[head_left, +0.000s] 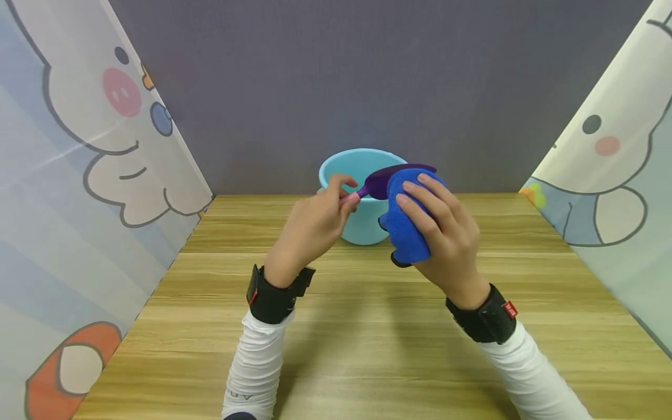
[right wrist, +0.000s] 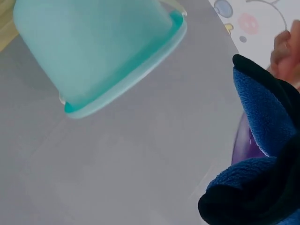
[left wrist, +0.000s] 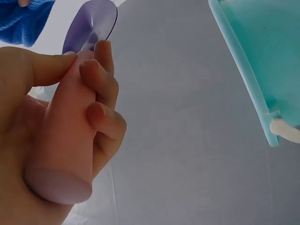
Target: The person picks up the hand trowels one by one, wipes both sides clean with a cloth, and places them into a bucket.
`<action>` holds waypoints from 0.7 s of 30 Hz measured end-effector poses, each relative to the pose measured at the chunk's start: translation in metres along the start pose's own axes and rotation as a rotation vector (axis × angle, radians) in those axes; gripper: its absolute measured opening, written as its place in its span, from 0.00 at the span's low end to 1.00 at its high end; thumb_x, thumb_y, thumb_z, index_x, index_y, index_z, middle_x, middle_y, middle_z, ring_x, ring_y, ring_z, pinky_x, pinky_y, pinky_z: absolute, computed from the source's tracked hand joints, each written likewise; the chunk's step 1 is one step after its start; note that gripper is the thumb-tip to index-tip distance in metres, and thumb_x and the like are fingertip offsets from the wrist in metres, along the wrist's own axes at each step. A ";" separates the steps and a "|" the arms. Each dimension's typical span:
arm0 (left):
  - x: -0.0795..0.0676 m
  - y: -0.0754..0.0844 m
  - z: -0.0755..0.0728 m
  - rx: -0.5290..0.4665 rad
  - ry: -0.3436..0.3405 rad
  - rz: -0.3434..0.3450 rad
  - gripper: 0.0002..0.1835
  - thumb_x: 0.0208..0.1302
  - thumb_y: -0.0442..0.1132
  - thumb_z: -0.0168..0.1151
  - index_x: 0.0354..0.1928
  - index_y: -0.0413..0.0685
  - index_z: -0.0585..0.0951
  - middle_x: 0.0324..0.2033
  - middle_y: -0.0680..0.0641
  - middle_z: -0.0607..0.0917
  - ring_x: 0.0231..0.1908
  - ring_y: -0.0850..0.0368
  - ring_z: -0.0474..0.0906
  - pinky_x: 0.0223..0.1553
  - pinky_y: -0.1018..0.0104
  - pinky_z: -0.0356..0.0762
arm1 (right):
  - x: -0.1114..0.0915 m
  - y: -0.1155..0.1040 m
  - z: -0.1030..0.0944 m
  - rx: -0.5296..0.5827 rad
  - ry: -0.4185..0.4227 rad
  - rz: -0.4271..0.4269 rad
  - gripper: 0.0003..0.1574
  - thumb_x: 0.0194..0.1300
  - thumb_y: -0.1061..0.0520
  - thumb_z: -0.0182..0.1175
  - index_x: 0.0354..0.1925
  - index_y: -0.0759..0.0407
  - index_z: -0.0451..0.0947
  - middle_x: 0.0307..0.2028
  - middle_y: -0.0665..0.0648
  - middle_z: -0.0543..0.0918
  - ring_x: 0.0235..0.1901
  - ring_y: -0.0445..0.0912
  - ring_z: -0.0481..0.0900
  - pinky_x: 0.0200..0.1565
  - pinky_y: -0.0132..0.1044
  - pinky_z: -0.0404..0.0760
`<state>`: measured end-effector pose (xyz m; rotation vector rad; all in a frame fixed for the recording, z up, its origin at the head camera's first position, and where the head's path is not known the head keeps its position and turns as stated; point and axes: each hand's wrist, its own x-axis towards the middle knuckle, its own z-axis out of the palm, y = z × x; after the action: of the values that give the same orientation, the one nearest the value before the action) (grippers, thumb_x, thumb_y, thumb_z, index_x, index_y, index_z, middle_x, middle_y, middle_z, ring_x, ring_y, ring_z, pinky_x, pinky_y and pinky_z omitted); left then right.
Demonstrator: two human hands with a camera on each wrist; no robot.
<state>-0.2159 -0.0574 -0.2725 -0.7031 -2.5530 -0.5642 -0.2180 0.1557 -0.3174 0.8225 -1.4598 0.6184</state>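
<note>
My left hand (head_left: 315,224) grips the pink handle (left wrist: 65,126) of a small shovel, its purple blade (head_left: 379,182) pointing right. In the left wrist view the thumb and curled fingers close round that handle. My right hand (head_left: 450,242) holds a folded blue cloth (head_left: 406,224) with dark edging against the blade, covering part of it. In the right wrist view the cloth (right wrist: 262,108) hangs in loose folds, with some purple blade (right wrist: 246,143) showing behind. Both hands are raised in front of a light blue bucket (head_left: 362,224), overlapping its rim in the head view.
The bucket stands upright at the back of the wood-grain table (head_left: 336,350), near a grey wall (head_left: 367,76). A white bucket handle (left wrist: 286,131) shows at its rim. Cartoon-printed sheets (head_left: 68,175) flank the table on both sides.
</note>
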 end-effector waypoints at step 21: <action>-0.006 0.011 0.003 0.078 -0.045 0.181 0.16 0.72 0.38 0.63 0.58 0.42 0.77 0.37 0.49 0.86 0.35 0.57 0.83 0.39 0.61 0.83 | -0.014 -0.001 0.006 -0.159 -0.311 -0.033 0.48 0.44 0.59 0.83 0.64 0.52 0.76 0.61 0.59 0.82 0.64 0.59 0.76 0.63 0.55 0.78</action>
<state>-0.2062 -0.0493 -0.2753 -0.9165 -2.5030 -0.3913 -0.2216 0.1521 -0.3315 0.8421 -1.7490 0.3532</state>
